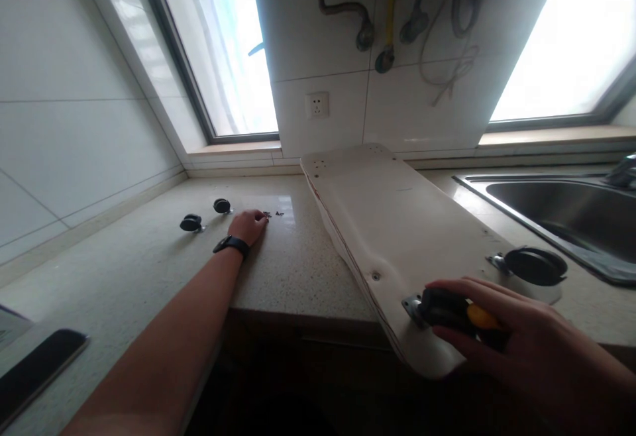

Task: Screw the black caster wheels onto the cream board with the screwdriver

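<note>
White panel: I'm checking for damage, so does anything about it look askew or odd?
Two things: the near end of the white panel juts past the counter, which looks slightly precarious, and a dark, uneven line runs along the panel's left edge. Whether that line is damage or just a seam, I cannot tell.

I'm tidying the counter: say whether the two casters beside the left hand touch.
Apart: the head view shows countertop between the nearer caster and the farther caster.
</note>
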The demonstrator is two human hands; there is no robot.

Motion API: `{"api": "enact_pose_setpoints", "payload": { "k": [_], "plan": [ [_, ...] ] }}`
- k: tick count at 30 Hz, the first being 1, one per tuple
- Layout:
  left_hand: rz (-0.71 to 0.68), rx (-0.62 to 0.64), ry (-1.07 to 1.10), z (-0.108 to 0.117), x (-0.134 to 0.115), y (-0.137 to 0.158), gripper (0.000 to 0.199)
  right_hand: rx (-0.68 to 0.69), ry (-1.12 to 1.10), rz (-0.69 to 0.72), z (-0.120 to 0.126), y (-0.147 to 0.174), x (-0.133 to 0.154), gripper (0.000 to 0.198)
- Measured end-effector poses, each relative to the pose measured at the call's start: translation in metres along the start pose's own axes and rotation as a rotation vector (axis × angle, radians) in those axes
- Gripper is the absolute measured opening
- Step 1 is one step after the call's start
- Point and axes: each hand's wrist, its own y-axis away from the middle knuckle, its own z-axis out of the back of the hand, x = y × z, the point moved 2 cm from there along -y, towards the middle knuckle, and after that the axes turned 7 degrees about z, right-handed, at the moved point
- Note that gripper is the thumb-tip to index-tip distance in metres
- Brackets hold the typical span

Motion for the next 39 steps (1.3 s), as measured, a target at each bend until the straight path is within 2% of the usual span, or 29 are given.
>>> {"api": "enact_pose_setpoints", "payload": {
  "k": [5, 16, 19, 22, 26, 27, 30, 33, 34, 36, 39],
  "plan": [
    [-0.012, -0.036, -0.015, 0.003, -0.002, 0.005, 0.033, -0.076, 0.007, 0.005, -0.003, 0.001, 0.001, 0.047],
    [-0.088, -0.164, 0.034, 0.007, -0.011, 0.012, 0.028, -0.084, 0.032, 0.006, -0.003, 0.001, 0.007, 0.041],
    [-0.139, -0.191, 0.095, 0.015, -0.018, 0.018, 0.025, -0.091, 0.029, 0.008, -0.002, 0.002, 0.01, 0.038],
    [-0.248, -0.199, 0.204, 0.036, -0.038, 0.026, 0.023, -0.087, 0.011, -0.005, -0.001, 0.002, 0.015, 0.036],
    [-0.413, -0.166, 0.399, 0.074, -0.094, 0.054, 0.028, -0.064, -0.03, -0.04, 0.002, 0.003, 0.024, 0.034],
    [-0.45, -0.137, 0.485, 0.081, -0.112, 0.066, 0.03, -0.059, -0.04, -0.048, 0.003, 0.003, 0.025, 0.034],
    [-0.577, 0.247, 1.012, 0.087, -0.165, 0.114, 0.024, -0.04, -0.059, -0.071, 0.004, 0.003, 0.028, 0.034],
    [-0.655, 0.678, 1.261, 0.074, -0.201, 0.165, 0.017, -0.031, -0.073, -0.083, 0.006, 0.002, 0.031, 0.034],
    [-0.656, 0.772, 1.299, 0.068, -0.207, 0.178, 0.015, -0.03, -0.078, -0.084, 0.006, 0.001, 0.032, 0.034],
    [-0.7, 0.86, 1.331, 0.058, -0.212, 0.197, 0.013, -0.031, -0.082, -0.079, 0.008, 0.001, 0.034, 0.032],
    [-0.719, 0.871, 1.363, 0.051, -0.211, 0.207, 0.012, -0.041, -0.073, -0.072, 0.01, 0.002, 0.037, 0.03]
  ]
}}
